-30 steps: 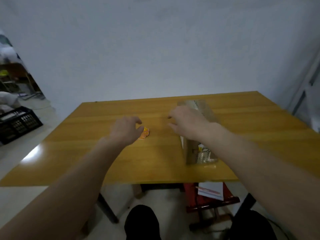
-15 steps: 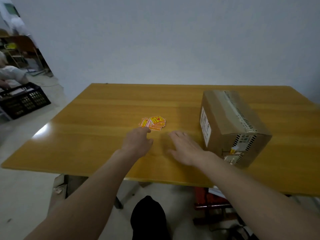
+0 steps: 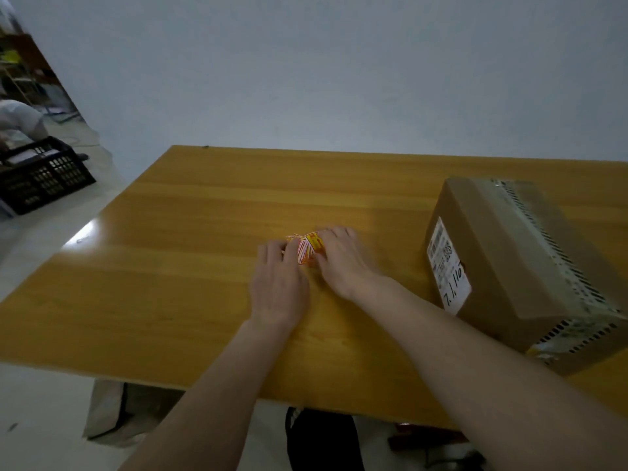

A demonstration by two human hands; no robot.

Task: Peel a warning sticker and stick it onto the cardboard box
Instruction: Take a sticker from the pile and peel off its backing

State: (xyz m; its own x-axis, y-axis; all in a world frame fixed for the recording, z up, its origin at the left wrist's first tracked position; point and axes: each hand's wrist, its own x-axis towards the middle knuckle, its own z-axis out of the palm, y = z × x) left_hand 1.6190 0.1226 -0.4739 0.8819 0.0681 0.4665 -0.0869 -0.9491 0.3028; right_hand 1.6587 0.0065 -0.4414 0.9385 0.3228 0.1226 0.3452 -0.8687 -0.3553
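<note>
The warning stickers (image 3: 307, 250) lie between the fingertips of the left hand (image 3: 279, 283) and right hand (image 3: 343, 263); whether anything is gripped cannot be told. Thin, light, floppy paper is judged best lifted at a corner, well left of the cardboard box (image 3: 520, 266)

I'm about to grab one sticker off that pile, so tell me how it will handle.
The stickers look thin and flat, so one is probably floppy and very light. They lie fanned and overlapping, so several may slide or lift together. Both hands, left and right, are at the pile, probably to steady it.
</note>
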